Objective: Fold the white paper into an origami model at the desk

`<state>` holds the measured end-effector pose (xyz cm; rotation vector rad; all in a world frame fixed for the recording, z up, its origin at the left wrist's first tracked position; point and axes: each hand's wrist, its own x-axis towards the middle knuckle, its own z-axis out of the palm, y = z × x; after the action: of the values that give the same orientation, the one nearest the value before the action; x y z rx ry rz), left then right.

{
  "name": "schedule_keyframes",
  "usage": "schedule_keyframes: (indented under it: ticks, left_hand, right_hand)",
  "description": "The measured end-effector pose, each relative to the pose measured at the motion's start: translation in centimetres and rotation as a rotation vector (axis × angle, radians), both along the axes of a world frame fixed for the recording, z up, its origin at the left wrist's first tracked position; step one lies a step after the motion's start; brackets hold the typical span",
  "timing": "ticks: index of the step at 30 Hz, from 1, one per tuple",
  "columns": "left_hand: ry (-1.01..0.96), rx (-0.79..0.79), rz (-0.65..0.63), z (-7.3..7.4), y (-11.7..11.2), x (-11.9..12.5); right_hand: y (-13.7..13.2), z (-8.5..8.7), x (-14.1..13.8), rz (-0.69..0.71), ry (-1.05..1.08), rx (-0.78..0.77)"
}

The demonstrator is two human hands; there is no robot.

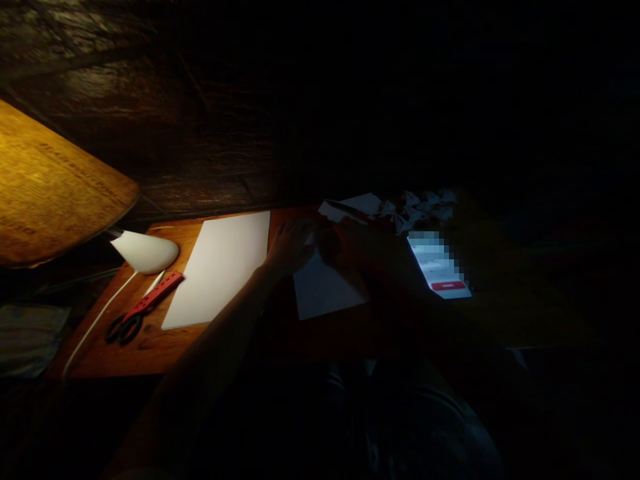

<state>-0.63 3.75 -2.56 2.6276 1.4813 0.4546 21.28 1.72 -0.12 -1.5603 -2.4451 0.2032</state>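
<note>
I'm seeing the left hand (293,247) lying open on a paper sheet (327,290), while the shadowed right hand (353,245) is unreadable. A second sheet (217,267) and scissors (143,310) are lying untouched.

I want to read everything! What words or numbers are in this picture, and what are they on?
Amber shade: rows of printed letters, too blurred and dim to read.
Phone screen: blurred blocks, too blurred to read.
Red button on the phone screen: no word can be read.
</note>
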Motion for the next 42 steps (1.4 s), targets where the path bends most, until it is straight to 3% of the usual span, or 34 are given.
schedule_keyframes:
  ticks: [7, 15, 23, 27, 31, 38, 40, 42]
  left_hand:
    - [-0.117, -0.049, -0.018, -0.8, 0.4, 0.0]
    - [-0.388, -0.109, -0.018, -2.1, 1.0, -0.1]
    - [-0.436, -0.084, 0.003, -2.5, 1.7, 0.1]
    - [-0.706, -0.199, -0.005, -2.0, 1.6, 0.2]
    - [-1.001, -0.324, 0.125, -1.0, 0.9, 0.4]
    - [-1.35, -0.44, 0.267, -0.2, 0.4, 1.3]
    - [-1.377, -0.452, 0.279, -0.3, 0.4, 1.5]
    - [-1.4, -0.453, 0.286, -0.4, 0.4, 1.6]
  right_hand:
    - [-0.1, 0.6, 0.2, -0.013, 0.01, -0.066]
    - [-0.4, 1.2, 0.3, -0.057, 0.005, -0.06]
    - [-0.8, 2.8, 0.3, 0.01, 0.024, -0.154]
    - [-1.2, 3.5, 0.5, -0.018, 0.071, -0.197]
    - [-0.8, 2.7, 0.8, -0.001, 0.295, -0.205]
    - [1.4, -0.5, 0.4, -0.108, 1.012, -0.271]
    - [1.3, -0.5, 0.3, -0.121, 1.122, -0.313]
    - [0.8, 0.2, 0.3, -0.111, 1.1, -0.393]
